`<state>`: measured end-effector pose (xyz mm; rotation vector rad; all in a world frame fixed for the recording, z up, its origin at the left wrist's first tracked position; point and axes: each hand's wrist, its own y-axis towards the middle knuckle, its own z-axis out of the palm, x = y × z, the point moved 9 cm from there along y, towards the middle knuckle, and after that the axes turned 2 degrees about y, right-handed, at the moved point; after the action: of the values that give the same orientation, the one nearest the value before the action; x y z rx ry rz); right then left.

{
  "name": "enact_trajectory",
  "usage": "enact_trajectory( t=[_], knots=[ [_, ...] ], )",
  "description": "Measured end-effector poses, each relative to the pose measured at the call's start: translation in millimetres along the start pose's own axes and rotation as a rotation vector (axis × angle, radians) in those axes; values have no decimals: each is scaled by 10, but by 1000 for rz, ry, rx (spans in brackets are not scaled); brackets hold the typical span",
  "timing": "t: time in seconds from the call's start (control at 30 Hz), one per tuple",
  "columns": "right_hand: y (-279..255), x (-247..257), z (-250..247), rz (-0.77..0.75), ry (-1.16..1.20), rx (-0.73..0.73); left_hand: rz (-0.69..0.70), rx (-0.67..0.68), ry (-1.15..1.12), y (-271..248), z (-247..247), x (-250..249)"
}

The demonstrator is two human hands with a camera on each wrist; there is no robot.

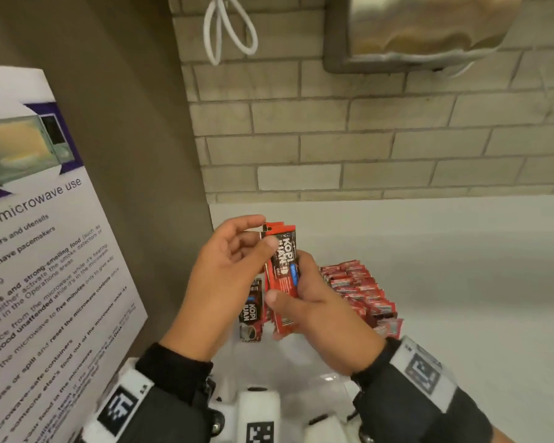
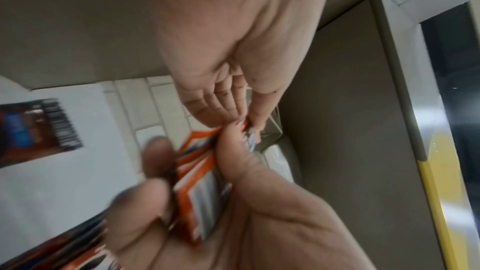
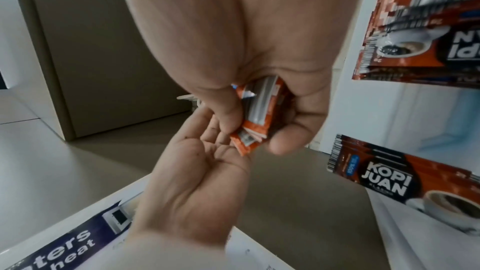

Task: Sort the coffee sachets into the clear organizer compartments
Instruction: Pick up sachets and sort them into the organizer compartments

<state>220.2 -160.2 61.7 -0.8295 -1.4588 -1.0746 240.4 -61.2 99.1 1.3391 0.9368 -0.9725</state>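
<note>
1. Right hand (image 1: 314, 314): fingers and thumb curled round a small bundle of red-and-black foil coffee sachets (image 1: 283, 276) printed "KOPI JUAN", held upright above the white worktop (image 1: 461, 282).
2. Left hand (image 1: 227, 276): palm turned towards the bundle, thumb tip pressed against the front sachet near its top, forefinger reaching to the red top edge behind; the other fingers loosely curled.
3. Single red-and-black sachet (image 1: 251, 314): lying flat on the worktop, partly hidden behind the left hand.
4. Large stock of matching red sachets (image 1: 359, 289): packed in a row on the worktop, just right of the held bundle.
5. Clear plastic organizer (image 1: 330, 382): only part of its rim shows between the wrists; its compartments cannot be made out.
6. White laminated microwave-use notice (image 1: 45, 251): standing at the left.
7. Beige brick-pattern tiled wall (image 1: 365, 139): behind the worktop, with a looped white cable (image 1: 229, 30) hanging on it.
</note>
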Motion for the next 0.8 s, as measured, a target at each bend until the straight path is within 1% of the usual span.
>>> enact_trajectory(
  t=[0.03,0.1,0.17,0.2,0.23,0.3,0.33,0.37,0.4,0.43,0.5,0.53,0.57,0.6,0.7,0.8],
  knots=[
    [9,5,-17,-12,-4,-15,-34,24,-41,-36,10,73],
    [18,61,-12,-48,-77,-12,-112,113,-131,-148,120,190],
    [17,113,98,-80,-213,65,-197,168,-231,-251,244,281],
    [9,117,170,-102,-303,97,-220,164,-256,-275,273,306],
    [-4,131,203,-141,-443,96,-229,152,-275,-285,277,330],
    [-28,184,149,-200,-806,27,-242,125,-348,-286,254,357],
    [-42,207,118,-214,-930,8,-245,111,-374,-282,228,356],
    [-54,233,102,-209,-955,9,-244,94,-383,-274,190,361],
    [-57,263,83,-190,-891,3,-238,82,-382,-269,157,356],
    [-60,311,48,-169,-764,-31,-227,72,-370,-265,130,344],
    [-71,374,-60,-169,-549,-157,-192,56,-330,-265,84,310],
    [-61,403,-112,-183,-513,-214,-178,37,-318,-271,52,302],
    [-37,425,-142,-180,-487,-233,-170,21,-312,-281,20,301],
    [9,411,-151,-159,-435,-212,-168,12,-306,-300,-3,307],
    [107,304,-44,-61,-223,-36,-176,-6,-289,-360,-52,333],
    [125,231,60,-27,-170,55,-175,-39,-295,-347,-88,348]
  ],
)
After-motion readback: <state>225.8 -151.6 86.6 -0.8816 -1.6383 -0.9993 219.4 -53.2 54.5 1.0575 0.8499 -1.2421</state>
